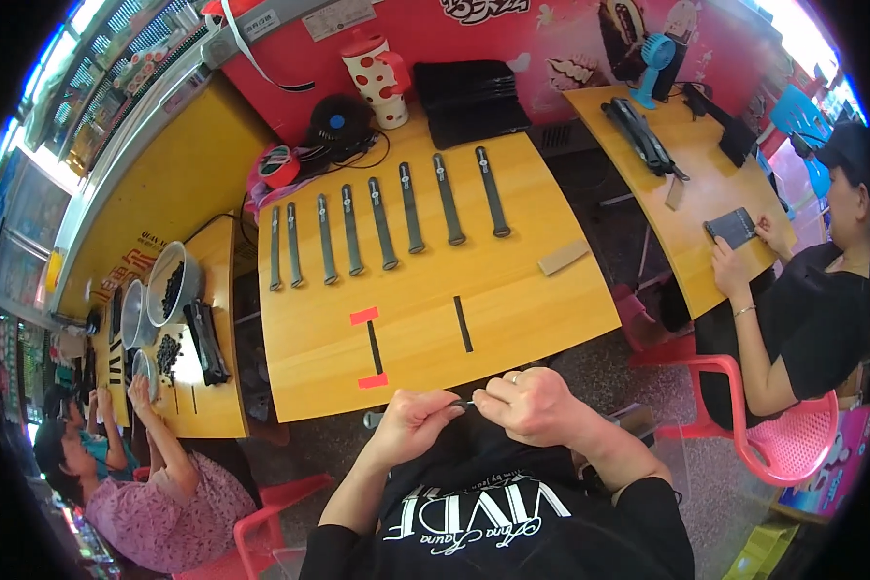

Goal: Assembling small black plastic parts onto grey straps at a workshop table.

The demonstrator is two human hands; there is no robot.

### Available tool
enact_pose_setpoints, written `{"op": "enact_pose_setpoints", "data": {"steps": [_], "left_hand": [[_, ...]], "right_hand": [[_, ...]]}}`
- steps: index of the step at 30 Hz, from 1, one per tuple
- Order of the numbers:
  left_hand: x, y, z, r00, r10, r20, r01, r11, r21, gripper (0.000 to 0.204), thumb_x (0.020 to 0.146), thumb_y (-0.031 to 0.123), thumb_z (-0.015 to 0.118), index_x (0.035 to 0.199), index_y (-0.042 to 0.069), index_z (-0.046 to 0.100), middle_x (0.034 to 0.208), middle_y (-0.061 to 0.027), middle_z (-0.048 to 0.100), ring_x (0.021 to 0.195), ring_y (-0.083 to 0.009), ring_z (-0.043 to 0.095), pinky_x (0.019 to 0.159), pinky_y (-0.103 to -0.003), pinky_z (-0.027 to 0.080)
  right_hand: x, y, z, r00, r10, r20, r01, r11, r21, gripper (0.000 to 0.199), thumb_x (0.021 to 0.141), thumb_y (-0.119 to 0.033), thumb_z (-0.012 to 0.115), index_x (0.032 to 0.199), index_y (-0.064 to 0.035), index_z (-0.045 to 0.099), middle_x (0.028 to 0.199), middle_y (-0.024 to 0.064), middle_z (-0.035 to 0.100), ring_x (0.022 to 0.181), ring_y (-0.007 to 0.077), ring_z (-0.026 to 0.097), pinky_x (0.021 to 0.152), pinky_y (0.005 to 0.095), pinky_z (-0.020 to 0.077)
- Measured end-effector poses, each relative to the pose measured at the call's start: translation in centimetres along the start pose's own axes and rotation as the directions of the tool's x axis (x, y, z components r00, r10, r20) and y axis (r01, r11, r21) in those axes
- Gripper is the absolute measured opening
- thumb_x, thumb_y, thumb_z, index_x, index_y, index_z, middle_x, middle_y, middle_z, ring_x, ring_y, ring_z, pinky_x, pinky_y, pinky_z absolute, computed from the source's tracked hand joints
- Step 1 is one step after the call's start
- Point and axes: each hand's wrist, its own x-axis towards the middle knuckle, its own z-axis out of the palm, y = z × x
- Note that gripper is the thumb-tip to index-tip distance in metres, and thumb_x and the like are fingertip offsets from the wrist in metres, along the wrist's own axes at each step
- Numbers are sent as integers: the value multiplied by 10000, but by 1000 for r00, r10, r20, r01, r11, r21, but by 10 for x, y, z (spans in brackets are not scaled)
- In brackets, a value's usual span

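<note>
My left hand (414, 425) and my right hand (532, 406) are close together in front of the table's near edge. Both are closed, pinching a narrow dark strap (462, 403) whose short middle part shows between them. Its grey end sticks out to the left of my left hand; my fingers hide the rest. On the wooden table (435, 275) several dark grey straps (382, 222) lie in a row, with pale marks toward their far ends. Nearer me are a black strip with red tape (364, 316) at both ends and another black strip (463, 324).
A tan rectangular piece (563, 257) lies right of the straps. At the back stand a black fan (340, 121), a spotted cup (375, 82) and black sheets (469, 101). People work at side tables, left with clear bowls (176, 280), right beside a red chair (793, 440).
</note>
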Motion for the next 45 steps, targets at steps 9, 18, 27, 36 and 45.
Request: {"op": "enact_pose_setpoints", "data": {"steps": [9,18,27,36,45], "left_hand": [[7,-4,4,998,-34,61,37,998,-52,78,801,-3,672,879,-9,678,636,-167,596,541,-251,599,518,-308,449],[12,-4,8,999,-11,44,10,1000,24,45,807,2,671,851,-2,668,602,-151,566,511,-251,576,490,-312,424],[7,-3,16,989,45,-139,-4,958,286,104,833,8,637,935,11,656,669,-177,615,575,-311,623,509,-338,462],[5,-15,50,894,-447,-41,383,808,-447,283,933,17,541,1214,-12,554,903,-72,640,762,-126,612,672,-262,518],[12,-19,15,986,-105,-129,104,995,-9,153,869,7,638,1017,-6,677,865,-81,654,912,-135,609,805,-269,476]], "right_hand": [[0,0,11,999,-3,-41,0,998,-66,217,716,-160,594,888,-28,607,679,26,501,558,150,556,455,280,427],[-1,7,6,999,-49,4,50,992,-119,145,724,-158,593,805,-42,558,691,64,532,583,186,598,494,303,475],[8,18,18,977,181,112,-210,905,371,292,858,-299,659,835,-24,563,734,117,578,647,329,605,544,424,456],[11,17,31,937,348,-31,-341,930,138,180,814,-213,675,715,-99,577,681,72,576,616,270,618,493,386,463],[11,27,18,988,144,64,-145,989,13,154,766,-175,665,690,-103,552,653,45,519,581,224,589,486,344,452]]}}
